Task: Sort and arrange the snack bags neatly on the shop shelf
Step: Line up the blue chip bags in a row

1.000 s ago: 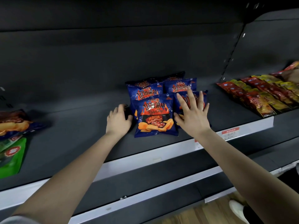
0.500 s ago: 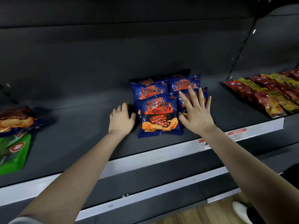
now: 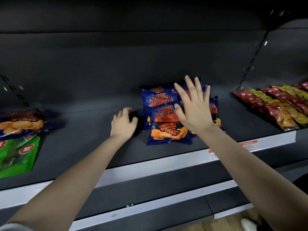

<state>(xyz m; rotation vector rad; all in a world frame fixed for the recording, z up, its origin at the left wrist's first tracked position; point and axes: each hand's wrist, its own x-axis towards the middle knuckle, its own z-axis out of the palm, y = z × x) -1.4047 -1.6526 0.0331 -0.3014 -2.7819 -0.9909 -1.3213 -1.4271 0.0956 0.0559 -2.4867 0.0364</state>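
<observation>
R hand (image 3: pixel 195 110) spread flat over blue bags (image 3: pixel 168 129); L hand (image 3: pixel 123 124) loose, grasping nothing, beside them. Square stack w/ even side pressure.

A: The front chip bag (image 3: pixel 168 125) at centre?
B: Deep blue, with an orange-red band, pale lettering, a dark panel and golden-orange crisps printed along the bottom. The bags behind it (image 3: pixel 158 97) wear the same print.
A: And at nine o'clock?
B: A blue bag (image 3: pixel 21 122) with a dark brown top and yellow crisps. Below it is a bright green pouch (image 3: pixel 18 157) with red-and-white round badges.
A: Three o'clock?
B: Rows of red and yellow packets (image 3: pixel 276 104).
A: The shelf (image 3: pixel 83 147)?
B: Dark grey, edged by a white strip (image 3: pixel 150 167) bearing a red tag (image 3: pixel 246 143).
</observation>
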